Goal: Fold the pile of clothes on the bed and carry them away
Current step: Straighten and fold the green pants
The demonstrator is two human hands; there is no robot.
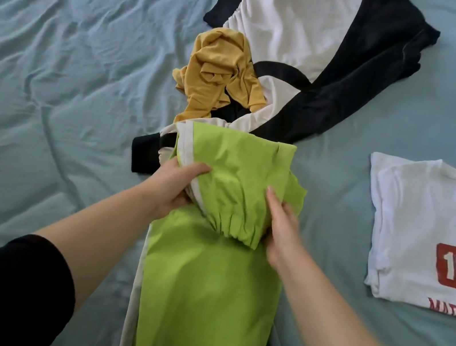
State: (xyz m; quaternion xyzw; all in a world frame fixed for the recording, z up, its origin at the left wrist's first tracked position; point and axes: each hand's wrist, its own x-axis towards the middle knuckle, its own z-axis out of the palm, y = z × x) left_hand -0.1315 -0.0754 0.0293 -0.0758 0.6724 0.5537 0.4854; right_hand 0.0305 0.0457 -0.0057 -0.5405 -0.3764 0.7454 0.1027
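A lime-green garment with a white side stripe (211,284) lies lengthwise on the bed in front of me, its far end doubled back towards me. My left hand (176,185) grips the folded part at its left edge, thumb on top by the white stripe. My right hand (281,227) holds the right side of the fold near the gathered waistband, fingers fairly straight against the cloth. Beyond it lie a crumpled mustard-yellow garment (222,72) and a large black-and-white garment (316,51), both unfolded.
A folded white T-shirt with a red printed patch (419,232) lies on the bed to the right. The blue-grey bedsheet (71,71) is wrinkled and bare to the left.
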